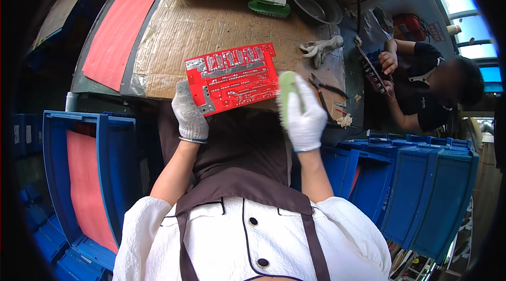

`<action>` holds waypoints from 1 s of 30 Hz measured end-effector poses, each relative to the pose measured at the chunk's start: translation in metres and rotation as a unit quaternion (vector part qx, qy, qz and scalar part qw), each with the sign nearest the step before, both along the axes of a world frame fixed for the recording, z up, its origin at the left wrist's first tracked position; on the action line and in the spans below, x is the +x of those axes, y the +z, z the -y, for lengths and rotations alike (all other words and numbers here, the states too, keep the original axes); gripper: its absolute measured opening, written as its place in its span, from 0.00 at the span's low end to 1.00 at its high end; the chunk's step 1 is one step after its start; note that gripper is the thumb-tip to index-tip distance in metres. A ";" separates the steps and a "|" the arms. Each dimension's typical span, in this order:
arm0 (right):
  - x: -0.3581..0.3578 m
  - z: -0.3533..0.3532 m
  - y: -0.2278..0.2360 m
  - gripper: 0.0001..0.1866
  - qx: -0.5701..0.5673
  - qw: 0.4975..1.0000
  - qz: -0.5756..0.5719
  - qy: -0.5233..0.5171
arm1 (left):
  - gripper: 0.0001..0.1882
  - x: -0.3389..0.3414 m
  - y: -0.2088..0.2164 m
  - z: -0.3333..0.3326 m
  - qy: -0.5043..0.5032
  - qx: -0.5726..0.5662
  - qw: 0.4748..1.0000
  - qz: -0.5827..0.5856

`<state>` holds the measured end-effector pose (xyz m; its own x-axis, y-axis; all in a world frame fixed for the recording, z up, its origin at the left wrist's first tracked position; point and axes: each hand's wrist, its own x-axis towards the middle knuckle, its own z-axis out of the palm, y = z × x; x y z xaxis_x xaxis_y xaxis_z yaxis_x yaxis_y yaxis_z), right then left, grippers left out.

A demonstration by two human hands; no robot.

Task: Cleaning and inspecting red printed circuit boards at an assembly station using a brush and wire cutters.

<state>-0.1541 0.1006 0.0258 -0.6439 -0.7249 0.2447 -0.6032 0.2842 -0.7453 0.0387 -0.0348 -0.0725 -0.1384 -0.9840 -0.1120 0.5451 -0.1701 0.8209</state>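
A red circuit board [240, 78] with silvery solder patches is tilted up over the near edge of the bench. My left hand [190, 112], in a greyish knit glove, grips its lower left corner. My right hand [307, 117], in a white glove, is closed around a green scrubbing brush [289, 99]. The brush stands upright just beside the board's right edge, its pale bristles turned toward the board. Whether the bristles touch the board, I cannot tell.
Cardboard [163, 44] covers the bench. Pliers [329, 88], a spare glove [322, 49], another green brush [269, 9] and a metal bowl [316, 4] lie on it. Blue crates [100, 165] stand on both sides. At the right, a co-worker [421, 70] holds another board.
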 end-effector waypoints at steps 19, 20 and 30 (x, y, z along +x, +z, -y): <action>-0.033 0.119 0.007 0.17 0.023 0.989 -0.127 0.069 | 0.29 -0.001 -0.009 -0.003 0.007 -0.046 0.999 0.013; -0.058 0.117 0.007 0.18 0.024 0.995 -0.084 0.050 | 0.29 -0.007 -0.008 -0.003 0.001 -0.041 0.999 0.001; 0.033 0.104 0.019 0.18 0.050 0.957 -0.166 0.234 | 0.59 0.014 0.012 0.001 -0.172 0.038 0.984 -0.004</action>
<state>-0.1214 -0.0036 0.0451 -0.1413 -0.9454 0.2936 -0.8806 -0.0154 -0.4736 0.0525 -0.0362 -0.0602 -0.4638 -0.8673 -0.1807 0.4506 -0.4065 0.7948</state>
